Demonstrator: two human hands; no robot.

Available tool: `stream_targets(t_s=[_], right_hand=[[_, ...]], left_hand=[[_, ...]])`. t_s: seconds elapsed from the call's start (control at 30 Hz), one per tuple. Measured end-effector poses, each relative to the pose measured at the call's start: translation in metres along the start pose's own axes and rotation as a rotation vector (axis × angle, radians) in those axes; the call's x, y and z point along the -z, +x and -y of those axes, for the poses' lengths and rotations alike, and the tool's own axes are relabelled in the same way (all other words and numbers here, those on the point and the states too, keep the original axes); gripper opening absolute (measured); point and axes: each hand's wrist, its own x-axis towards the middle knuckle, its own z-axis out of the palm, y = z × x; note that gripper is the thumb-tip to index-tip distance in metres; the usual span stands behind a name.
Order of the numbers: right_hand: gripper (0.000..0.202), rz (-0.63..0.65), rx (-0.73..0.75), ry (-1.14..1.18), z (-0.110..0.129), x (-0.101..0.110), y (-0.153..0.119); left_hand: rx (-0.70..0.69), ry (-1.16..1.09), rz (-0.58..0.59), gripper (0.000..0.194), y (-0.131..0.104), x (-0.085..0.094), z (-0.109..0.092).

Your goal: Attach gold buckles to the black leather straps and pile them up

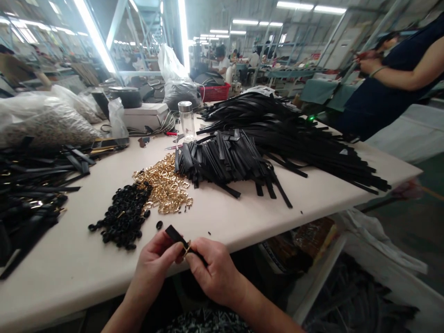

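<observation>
Over the table's front edge, my left hand pinches a short black strap near its upper end. A gold buckle sits on the strap between my two hands. My right hand is closed on the strap's other part, right beside the buckle; its fingertips partly hide both. Just beyond my hands lie a pile of small black round pieces and a heap of gold buckles. One loose black round piece rests near my left hand.
Short black straps are heaped behind the buckles, with long black strips to their right. A glass bottle stands at the back. Finished-looking straps with gold parts lie left. A person stands at the right.
</observation>
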Motion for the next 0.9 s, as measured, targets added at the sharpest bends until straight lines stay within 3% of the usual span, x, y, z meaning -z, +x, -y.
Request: stream_targets(t_s=[0.23, 0.47, 0.6, 0.7, 0.8, 0.9], right_hand=[[0.019, -0.083, -0.026, -0.055, -0.004, -0.001, 0.004], [0.023, -0.151, -0.055, -0.144, -0.009, -0.004, 0.006], [0.025, -0.147, -0.084, -0.115, -0.011, -0.002, 0.006], [0.026, -0.045, -0.095, -0.099, -0.01, 0.005, 0.005], [0.028, 0.058, -0.076, -0.106, -0.005, 0.013, 0.004], [0.031, 0.192, -0.046, -0.109, 0.0, 0.019, 0.004]], left_hand=[[-0.066, 0.118, -0.04, 0.018, -0.007, -0.005, -0.007], [-0.189, 0.329, -0.013, 0.015, -0.014, 0.001, -0.012], [-0.265, 0.351, 0.049, 0.022, -0.017, 0.004, -0.011], [-0.186, 0.257, 0.154, 0.022, -0.016, 0.01, -0.014], [0.013, 0.137, 0.291, 0.024, -0.015, 0.015, -0.02], [0.22, -0.005, 0.435, 0.04, -0.015, 0.018, -0.024]])
